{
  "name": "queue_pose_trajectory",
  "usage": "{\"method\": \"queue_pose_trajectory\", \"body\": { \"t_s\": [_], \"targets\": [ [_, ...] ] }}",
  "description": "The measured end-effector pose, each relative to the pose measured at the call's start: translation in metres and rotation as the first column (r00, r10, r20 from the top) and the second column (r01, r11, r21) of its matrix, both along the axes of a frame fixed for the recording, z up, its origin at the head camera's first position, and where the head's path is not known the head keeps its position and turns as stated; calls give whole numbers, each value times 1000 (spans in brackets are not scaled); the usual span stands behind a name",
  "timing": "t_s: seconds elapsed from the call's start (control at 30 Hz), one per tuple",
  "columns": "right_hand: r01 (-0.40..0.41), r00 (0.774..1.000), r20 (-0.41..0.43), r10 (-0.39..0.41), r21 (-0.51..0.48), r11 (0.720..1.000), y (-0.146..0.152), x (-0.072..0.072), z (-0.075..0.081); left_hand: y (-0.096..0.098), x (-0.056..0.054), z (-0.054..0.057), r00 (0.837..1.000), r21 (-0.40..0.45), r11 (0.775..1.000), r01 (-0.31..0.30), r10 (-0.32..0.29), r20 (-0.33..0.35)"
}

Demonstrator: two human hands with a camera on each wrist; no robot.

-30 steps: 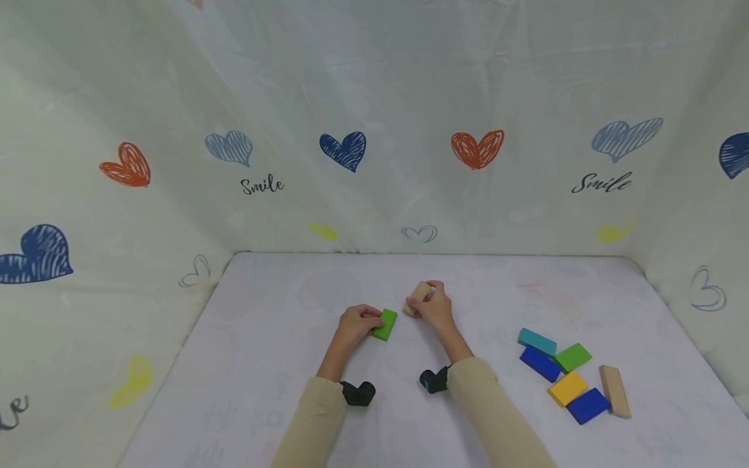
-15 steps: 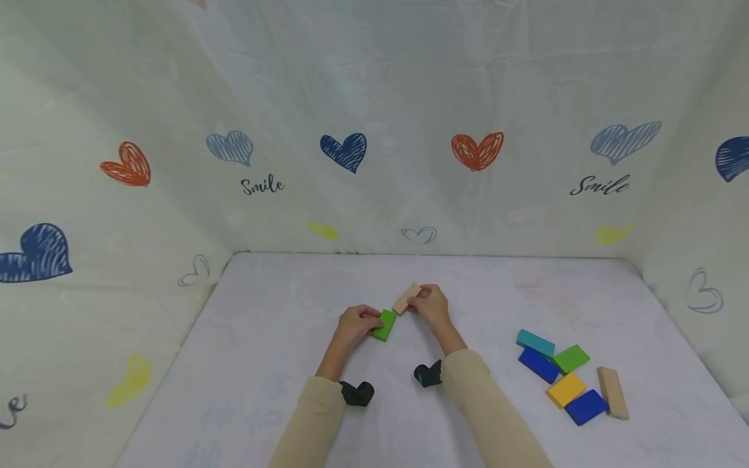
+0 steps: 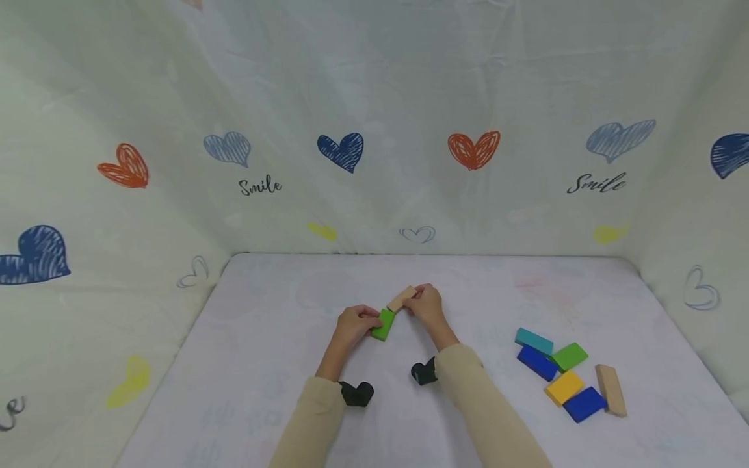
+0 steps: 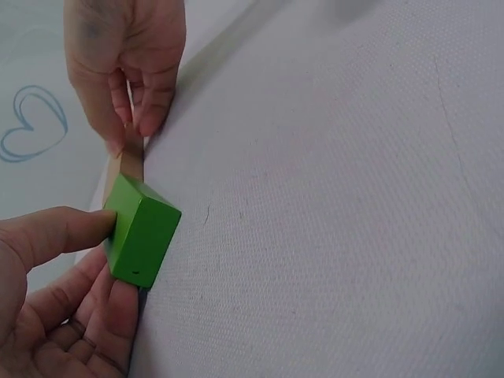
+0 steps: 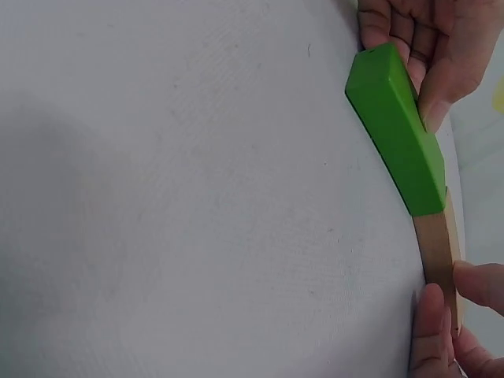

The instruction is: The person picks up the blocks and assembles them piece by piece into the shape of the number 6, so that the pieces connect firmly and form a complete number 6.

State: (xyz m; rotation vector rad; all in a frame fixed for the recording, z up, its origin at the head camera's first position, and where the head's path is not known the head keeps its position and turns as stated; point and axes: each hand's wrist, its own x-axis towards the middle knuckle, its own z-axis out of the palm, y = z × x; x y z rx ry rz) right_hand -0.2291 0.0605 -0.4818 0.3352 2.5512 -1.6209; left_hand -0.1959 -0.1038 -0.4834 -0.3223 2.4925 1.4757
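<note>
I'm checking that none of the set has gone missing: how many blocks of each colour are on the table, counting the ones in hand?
Green blocks: 2
Plain wooden blocks: 2
Blue blocks: 2
Teal block: 1
Yellow block: 1
Total: 8

The person wears long sleeves that are light tan, like dry sand. The left sleeve (image 3: 311, 419) and the right sleeve (image 3: 488, 409) look just the same, plain all over, with a few soft folds near the ends. Both stop around the wrist, so the left hand (image 3: 355, 323) and the right hand (image 3: 429, 304) are bare, and so are the fingers (image 4: 59, 235). By each sleeve end, on the inner side, is a small dark lump. The left lump (image 3: 358, 394) is black and has two round bumps with a dip between, a bit like a heart. The right lump (image 3: 424, 372) is black and bumpy too, but part of it is hidden.
</note>
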Motion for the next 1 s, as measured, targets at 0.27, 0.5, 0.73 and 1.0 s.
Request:
{"method": "queue_pose_trajectory", "body": {
  "t_s": [0.27, 0.5, 0.73, 1.0],
  "targets": [
    [-56, 998, -4, 56, 19, 998, 3, -3, 0, -1, 1, 0, 1000, 4, 1000, -13, 13, -23],
    [-60, 998, -8, 61, 28, 998, 4, -4, -3, 1, 0, -1, 1000, 0, 1000, -26, 26, -5],
    [-56, 998, -14, 56, 21, 998, 3, -3, -3, 2, -1, -3, 1000, 0, 1000, -28, 28, -10],
    [-58, 998, 3, 58, 32, 998, 3, -1, 0, 2, -1, -2, 999, 1, 999, -32, 32, -6]
  ]
}}
